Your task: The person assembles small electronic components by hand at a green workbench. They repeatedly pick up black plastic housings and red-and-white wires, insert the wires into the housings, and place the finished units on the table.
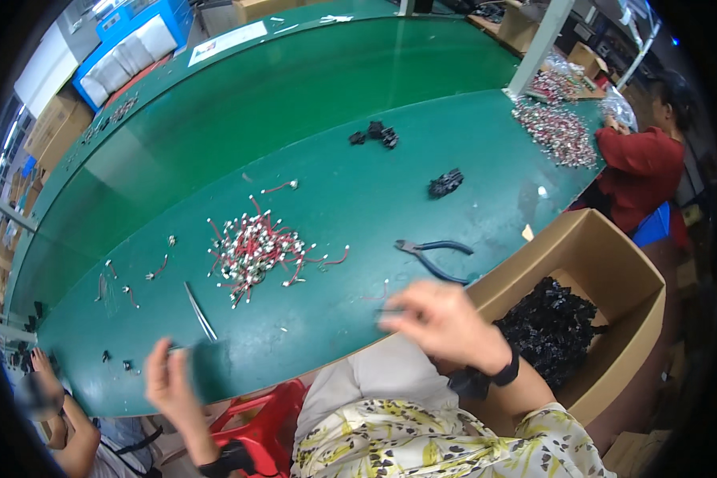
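Observation:
At the bench's near edge, my right hand (446, 323) is pinched, thumb and forefinger together on a small dark piece, too blurred to name. A thin reddish wire (377, 297) shows just beyond those fingertips. My left hand (170, 386) is raised at the near edge further left, fingers bent close together; a small greyish thing seems to be at the tips, blurred. Between the hands lie metal tweezers (200, 312). Beyond them is a pile of short red wires with white connectors (255, 251). Blue-handled cutting pliers (434, 251) rest beyond my right hand, jaws to the left.
A cardboard box (625, 327) holding black parts (554, 327) stands at my right. Small black clusters (446, 183) lie on the green bench (327, 171). A co-worker in red (641, 159) sits by a larger wire heap (562, 131). Another person's arm (76, 422) is at left.

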A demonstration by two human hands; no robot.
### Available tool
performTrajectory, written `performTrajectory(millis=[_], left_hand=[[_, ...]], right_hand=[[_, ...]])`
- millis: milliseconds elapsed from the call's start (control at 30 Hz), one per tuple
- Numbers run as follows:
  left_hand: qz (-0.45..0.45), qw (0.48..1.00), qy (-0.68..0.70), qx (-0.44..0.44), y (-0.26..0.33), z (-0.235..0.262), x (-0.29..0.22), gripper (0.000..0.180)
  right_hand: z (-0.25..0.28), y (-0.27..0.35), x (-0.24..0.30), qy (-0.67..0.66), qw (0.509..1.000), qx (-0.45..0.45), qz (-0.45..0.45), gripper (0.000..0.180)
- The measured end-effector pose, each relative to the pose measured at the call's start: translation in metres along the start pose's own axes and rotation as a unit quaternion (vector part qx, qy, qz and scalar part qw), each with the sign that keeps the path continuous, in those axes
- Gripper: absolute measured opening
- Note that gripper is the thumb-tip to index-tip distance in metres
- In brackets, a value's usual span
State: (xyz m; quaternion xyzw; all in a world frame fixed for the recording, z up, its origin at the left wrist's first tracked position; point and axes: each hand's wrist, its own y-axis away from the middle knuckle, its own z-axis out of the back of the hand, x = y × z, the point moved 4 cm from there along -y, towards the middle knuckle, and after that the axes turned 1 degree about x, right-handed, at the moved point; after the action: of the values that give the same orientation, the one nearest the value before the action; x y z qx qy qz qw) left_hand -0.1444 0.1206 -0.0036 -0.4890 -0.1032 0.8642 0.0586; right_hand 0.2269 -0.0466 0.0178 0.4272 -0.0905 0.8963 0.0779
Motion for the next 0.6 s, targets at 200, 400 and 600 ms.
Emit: performTrajectory(millis=[200, 400, 600], left_hand=[[-0.174, 0.915, -0.31, -0.192, -0.009, 0.047, -0.01, 0.046], [-0.166, 0.934, 0.085, 0.305, 0.03, -0.116, -0.115, 0.039], [0.033, 0.857, 0.333, 0.391, 0.051, -0.202, -0.177, 0.037]], right_hand=[[0.103, -0.056, -0.058, 0.157, 0.963, -0.219, 0.005, 0.039], [0.11, -0.08, -0.09, 0.079, 0.994, -0.048, -0.056, 0.037], [0.067, -0.048, -0.035, -0.202, 0.967, 0.056, -0.147, 0.038]])
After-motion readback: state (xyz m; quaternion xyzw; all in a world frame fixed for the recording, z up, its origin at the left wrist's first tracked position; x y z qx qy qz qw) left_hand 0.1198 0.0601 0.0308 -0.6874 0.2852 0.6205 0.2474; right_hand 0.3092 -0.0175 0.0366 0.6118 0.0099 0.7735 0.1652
